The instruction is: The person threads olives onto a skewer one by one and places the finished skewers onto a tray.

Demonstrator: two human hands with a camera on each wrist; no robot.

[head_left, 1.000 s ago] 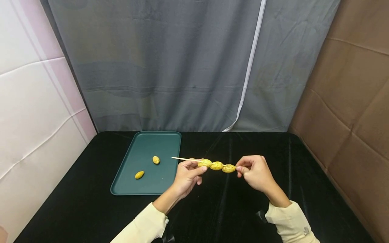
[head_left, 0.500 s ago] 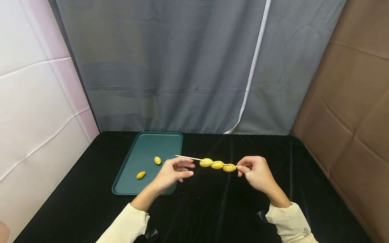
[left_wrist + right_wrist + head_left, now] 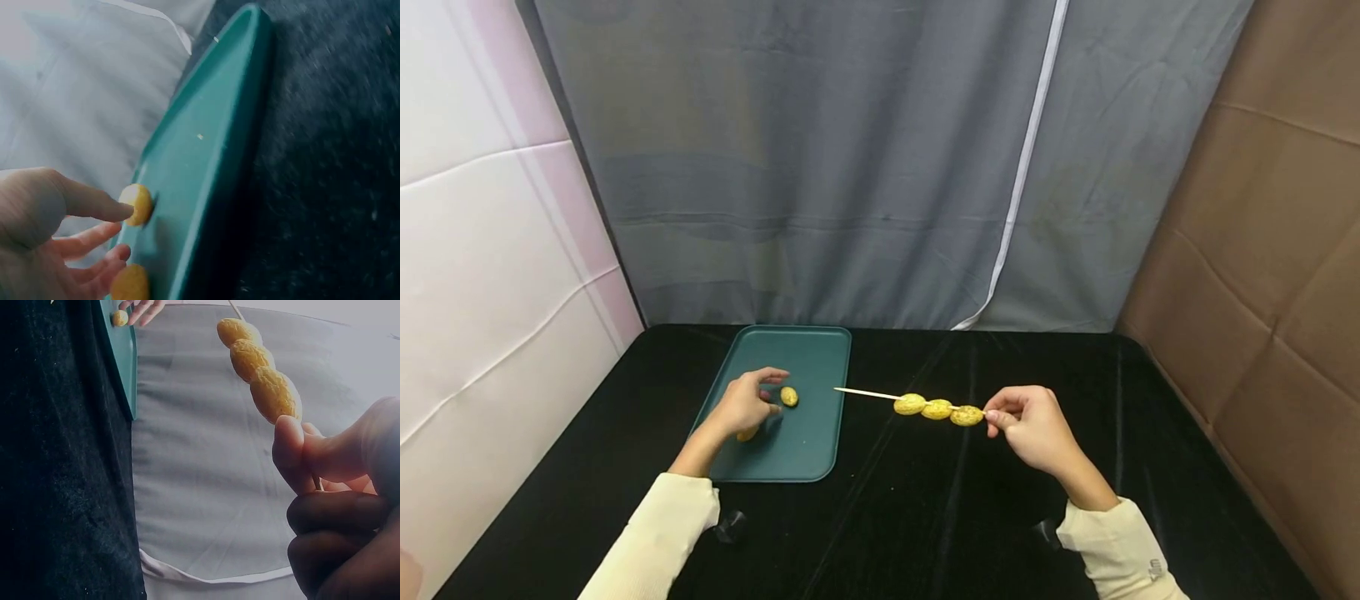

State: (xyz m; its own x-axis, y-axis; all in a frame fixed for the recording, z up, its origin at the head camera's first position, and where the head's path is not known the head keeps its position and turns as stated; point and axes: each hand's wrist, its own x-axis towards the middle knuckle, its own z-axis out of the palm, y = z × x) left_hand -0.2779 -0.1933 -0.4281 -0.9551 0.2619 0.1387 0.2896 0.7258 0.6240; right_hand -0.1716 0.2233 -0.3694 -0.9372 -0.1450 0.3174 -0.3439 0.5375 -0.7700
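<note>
My right hand (image 3: 1033,427) pinches one end of a wooden skewer (image 3: 865,392) between thumb and fingers. Threaded on it are three yellow, mottled, egg-shaped pieces (image 3: 936,409), the last close to the fingertips; its pointed end is bare and points left. Over the green tray (image 3: 812,450), my left hand (image 3: 743,407) has thumb and fingers parted. A loose yellow piece (image 3: 789,397) lies just right of its fingertips. Another piece (image 3: 747,434) is partly hidden under that hand. The left wrist view shows the thumb overlapping one loose piece (image 3: 142,205); whether it touches cannot be told.
Black cloth covers the table (image 3: 910,517). A grey curtain (image 3: 820,167) hangs behind it, with a white panel (image 3: 490,250) on the left and a brown one (image 3: 1262,250) on the right.
My left hand has let go of the skewered piece at the bare-tip end and moved left over the tray. The right hand keeps holding the skewer almost still.
</note>
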